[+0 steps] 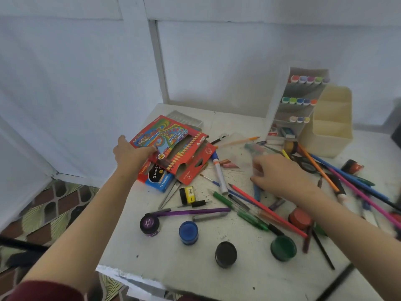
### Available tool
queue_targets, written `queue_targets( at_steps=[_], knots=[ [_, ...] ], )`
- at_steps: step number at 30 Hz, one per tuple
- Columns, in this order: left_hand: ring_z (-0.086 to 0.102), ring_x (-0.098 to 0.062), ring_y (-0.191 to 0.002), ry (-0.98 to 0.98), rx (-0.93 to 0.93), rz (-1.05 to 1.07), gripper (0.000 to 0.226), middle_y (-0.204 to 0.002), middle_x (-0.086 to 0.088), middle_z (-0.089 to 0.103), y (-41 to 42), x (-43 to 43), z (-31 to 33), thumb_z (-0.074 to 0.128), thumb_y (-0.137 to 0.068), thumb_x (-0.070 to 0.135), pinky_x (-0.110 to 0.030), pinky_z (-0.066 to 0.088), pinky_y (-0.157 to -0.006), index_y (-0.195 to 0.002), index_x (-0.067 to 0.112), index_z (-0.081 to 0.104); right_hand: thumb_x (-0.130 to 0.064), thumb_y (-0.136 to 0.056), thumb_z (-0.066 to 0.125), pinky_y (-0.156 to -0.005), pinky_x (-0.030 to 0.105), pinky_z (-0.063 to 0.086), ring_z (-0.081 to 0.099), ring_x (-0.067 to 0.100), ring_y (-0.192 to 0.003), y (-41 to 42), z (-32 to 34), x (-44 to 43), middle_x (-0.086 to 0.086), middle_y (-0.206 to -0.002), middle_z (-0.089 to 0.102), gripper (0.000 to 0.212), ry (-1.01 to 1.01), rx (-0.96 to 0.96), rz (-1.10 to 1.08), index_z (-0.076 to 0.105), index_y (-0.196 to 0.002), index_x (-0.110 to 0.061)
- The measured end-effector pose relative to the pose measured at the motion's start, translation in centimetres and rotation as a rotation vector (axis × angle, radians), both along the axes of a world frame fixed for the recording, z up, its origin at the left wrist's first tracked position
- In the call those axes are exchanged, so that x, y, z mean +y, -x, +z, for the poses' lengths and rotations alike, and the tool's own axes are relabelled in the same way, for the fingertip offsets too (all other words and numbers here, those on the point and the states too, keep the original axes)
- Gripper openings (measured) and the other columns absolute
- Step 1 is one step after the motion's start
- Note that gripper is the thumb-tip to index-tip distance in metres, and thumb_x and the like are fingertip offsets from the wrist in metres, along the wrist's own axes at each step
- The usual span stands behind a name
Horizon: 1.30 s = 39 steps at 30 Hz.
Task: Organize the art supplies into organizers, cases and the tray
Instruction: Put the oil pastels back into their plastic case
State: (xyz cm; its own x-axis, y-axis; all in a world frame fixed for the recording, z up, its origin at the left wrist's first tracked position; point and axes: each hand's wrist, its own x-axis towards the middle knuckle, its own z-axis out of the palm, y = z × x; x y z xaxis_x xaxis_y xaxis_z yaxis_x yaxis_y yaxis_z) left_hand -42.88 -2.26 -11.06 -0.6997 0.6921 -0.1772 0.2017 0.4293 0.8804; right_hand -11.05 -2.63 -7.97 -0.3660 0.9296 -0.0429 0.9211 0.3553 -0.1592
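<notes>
**Left grip (130,156) holds the pencil box (173,146)**

We see the left grip's fingers curled round the red box's edge, at the back left of the table (173,268). The right grip (280,174) is blurry, fingers bent over loose pens (240,211); we cannot tell if it holds one.

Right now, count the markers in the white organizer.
13 markers: five in the white organizer's top row, five in the middle row, three in the lower row. Others may be hidden.
</notes>
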Motion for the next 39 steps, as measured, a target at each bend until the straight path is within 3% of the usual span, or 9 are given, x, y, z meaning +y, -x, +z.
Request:
queue_targets(
  at_steps=[6, 10, 14, 18, 21, 25, 30, 34, 39],
  knots=[
    [0.053, -0.029, -0.116, -0.034, 0.175, -0.108, 0.085, -0.134, -0.013, 0.045, -0.2, -0.5, 0.1, 0.081, -0.071, 0.027, -0.051, 0.049, -0.094, -0.142, 0.018, 0.034, -0.021, -0.087, 0.062, -0.057, 0.020, 0.033, 0.051, 0.010, -0.072, -0.1, 2.9, 1.4, -0.011, -0.075, 0.052, 0.016, -0.067, 0.339, -0.016, 0.051, -0.075, -0.023],
    [0.061, -0.025, -0.100, -0.002, 0.117, -0.288, 0.067, -0.116, -0.006, 0.057, -0.7, -1.0, 0.6, 0.082, -0.070, 0.021, -0.041, 0.054, -0.083, -0.130, 0.019, 0.052, -0.011, -0.091, 0.054, -0.058, 0.013, 0.032, 0.045, 0.000, -0.068, 0.9, 5.1, 2.9, -0.009, -0.080, 0.055, 0.010, -0.116, 0.520, 0.016, 0.056, -0.088, -0.021],
    [0.058, -0.021, -0.096, 0.000, 0.077, -0.424, 0.060, -0.115, -0.003, 0.053, -0.9, -1.1, 0.9, 0.079, -0.072, 0.013, -0.022, 0.047, -0.064, -0.127, 0.020, 0.054, -0.010, -0.093, 0.049, -0.065, 0.013, 0.037, 0.044, -0.005, -0.071, 2.7, 5.5, 3.7, -0.010, -0.087, 0.053, 0.015, -0.177, 0.488, 0.072, 0.059, -0.096, -0.021],
    [0.054, -0.018, -0.100, -0.064, 0.140, -0.333, 0.042, -0.127, -0.007, 0.052, -1.0, -1.2, 0.6, 0.064, -0.088, 0.024, -0.028, 0.046, -0.075, -0.129, 0.019, 0.052, -0.013, -0.095, 0.047, -0.081, 0.025, 0.045, 0.050, 0.008, -0.082, 5.0, 3.3, 2.9, -0.007, -0.092, 0.056, 0.020, -0.225, 0.373, 0.159, 0.064, -0.102, -0.021],
    [0.044, -0.009, -0.109, -0.249, 0.042, -0.178, 0.034, -0.136, -0.005, 0.049, -1.1, -1.3, 0.7, 0.039, -0.101, 0.024, -0.023, 0.034, -0.086, -0.131, 0.014, 0.051, -0.011, -0.093, 0.048, -0.086, 0.028, 0.034, 0.051, 0.015, -0.086, 6.3, 1.3, 1.5, -0.003, -0.092, 0.062, 0.024, -0.282, 0.264, 0.284, 0.067, -0.102, -0.022],
    [0.051, -0.009, -0.100, -0.246, 0.011, -0.234, 0.027, -0.119, 0.000, 0.054, -1.4, -1.6, 1.3, 0.043, -0.098, 0.020, -0.007, 0.035, -0.072, -0.120, 0.016, 0.058, -0.005, -0.078, 0.066, -0.100, 0.039, 0.023, 0.057, 0.019, -0.085, 7.2, -1.4, 0.4, -0.005, -0.085, 0.064, 0.022, -0.343, 0.172, 0.319, 0.068, -0.088, -0.024],
    [0.057, -0.018, -0.093, -0.179, 0.189, -0.379, 0.023, -0.092, 0.007, 0.056, -1.8, -1.9, 1.2, 0.057, -0.092, 0.022, -0.031, 0.048, -0.080, -0.115, 0.023, 0.061, -0.010, -0.087, 0.058, -0.112, 0.048, 0.009, 0.057, 0.020, -0.103, 6.5, -1.9, -0.2, -0.001, -0.108, 0.065, 0.024, -0.306, 0.177, 0.325, 0.066, -0.106, -0.023],
    [0.054, -0.005, -0.082, -0.214, 0.206, -0.418, 0.021, -0.097, 0.002, 0.056, -2.4, -2.1, 2.5, 0.056, -0.093, 0.020, -0.019, 0.041, -0.065, -0.113, 0.020, 0.062, -0.015, -0.090, 0.049, -0.111, 0.040, 0.018, 0.051, 0.014, -0.112, 4.6, -1.8, -0.5, -0.005, -0.117, 0.061, 0.034, -0.336, 0.308, 0.305, 0.058, -0.121, -0.025],
    [0.053, 0.000, -0.081, -0.227, 0.248, -0.471, 0.020, -0.107, 0.001, 0.059, -3.1, -2.5, 4.2, 0.057, -0.091, 0.017, -0.016, 0.039, -0.066, -0.108, 0.023, 0.066, -0.019, -0.087, 0.053, -0.081, 0.035, 0.034, 0.054, 0.027, -0.100, -1.1, -2.3, 0.9, 0.004, -0.106, 0.061, 0.028, -0.357, 0.257, -0.031, 0.058, -0.115, -0.016]
  ],
)
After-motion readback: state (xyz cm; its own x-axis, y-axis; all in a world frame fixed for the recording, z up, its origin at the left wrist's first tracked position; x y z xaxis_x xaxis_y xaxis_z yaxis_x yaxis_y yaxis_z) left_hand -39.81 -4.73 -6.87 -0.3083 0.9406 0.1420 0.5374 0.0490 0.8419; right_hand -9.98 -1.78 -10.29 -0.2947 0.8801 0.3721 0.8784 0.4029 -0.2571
